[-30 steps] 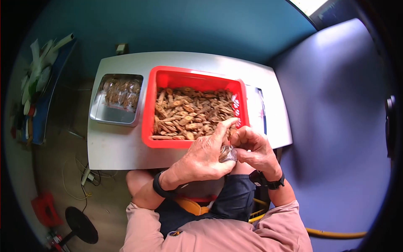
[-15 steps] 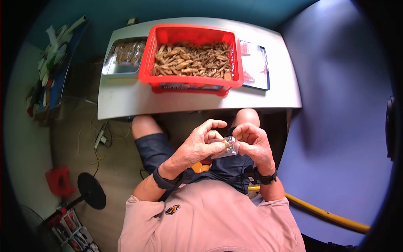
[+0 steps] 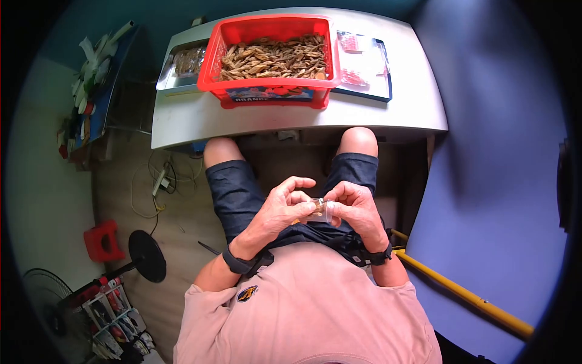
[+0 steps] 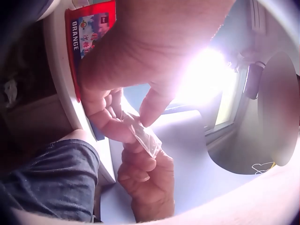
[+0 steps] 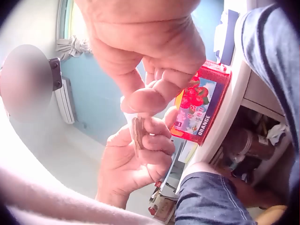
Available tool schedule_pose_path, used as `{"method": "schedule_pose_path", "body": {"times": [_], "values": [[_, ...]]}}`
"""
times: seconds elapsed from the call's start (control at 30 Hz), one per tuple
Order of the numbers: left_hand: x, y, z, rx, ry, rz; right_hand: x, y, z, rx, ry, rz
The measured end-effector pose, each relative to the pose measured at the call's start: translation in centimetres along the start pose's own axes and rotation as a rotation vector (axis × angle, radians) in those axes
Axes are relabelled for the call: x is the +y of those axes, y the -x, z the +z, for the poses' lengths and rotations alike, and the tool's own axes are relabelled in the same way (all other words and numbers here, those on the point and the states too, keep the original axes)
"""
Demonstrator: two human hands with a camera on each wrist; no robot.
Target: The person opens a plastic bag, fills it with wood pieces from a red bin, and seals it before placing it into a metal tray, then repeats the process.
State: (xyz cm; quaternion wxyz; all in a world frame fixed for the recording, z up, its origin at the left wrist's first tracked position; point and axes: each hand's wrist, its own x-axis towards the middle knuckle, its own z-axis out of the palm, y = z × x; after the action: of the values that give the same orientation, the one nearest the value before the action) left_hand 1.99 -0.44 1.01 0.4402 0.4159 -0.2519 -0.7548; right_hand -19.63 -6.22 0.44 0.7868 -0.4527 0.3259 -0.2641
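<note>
Above the lap, a small clear plastic bag holding brown slices is between both hands. The left hand pinches its body between thumb and fingers. At the bag's other end, the right hand pinches the plastic with thumb and forefinger. The left wrist view shows the clear bag stretched from the left fingers to the right hand. Brown pieces show through the plastic in the right wrist view, beside the curled fingers of the left hand.
A red basket of dried brown slices stands on the white table. To its left is a metal tray with filled bags; to its right, a dark-rimmed tray with red-and-clear packets. A fan stands at lower left.
Both hands and the bag have come back from the basket's front edge to above the lap. The view has tilted down, so the table sits higher. Both hands still grip the bag.
</note>
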Motion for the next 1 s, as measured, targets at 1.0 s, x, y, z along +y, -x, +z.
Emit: {"method": "schedule_pose_path", "body": {"times": [1.0], "values": [[-0.9, -0.9, 1.3, -0.045, -0.059, -0.104, 3.0, 0.7, -1.3, -0.010, -0.073, -0.054]]}}
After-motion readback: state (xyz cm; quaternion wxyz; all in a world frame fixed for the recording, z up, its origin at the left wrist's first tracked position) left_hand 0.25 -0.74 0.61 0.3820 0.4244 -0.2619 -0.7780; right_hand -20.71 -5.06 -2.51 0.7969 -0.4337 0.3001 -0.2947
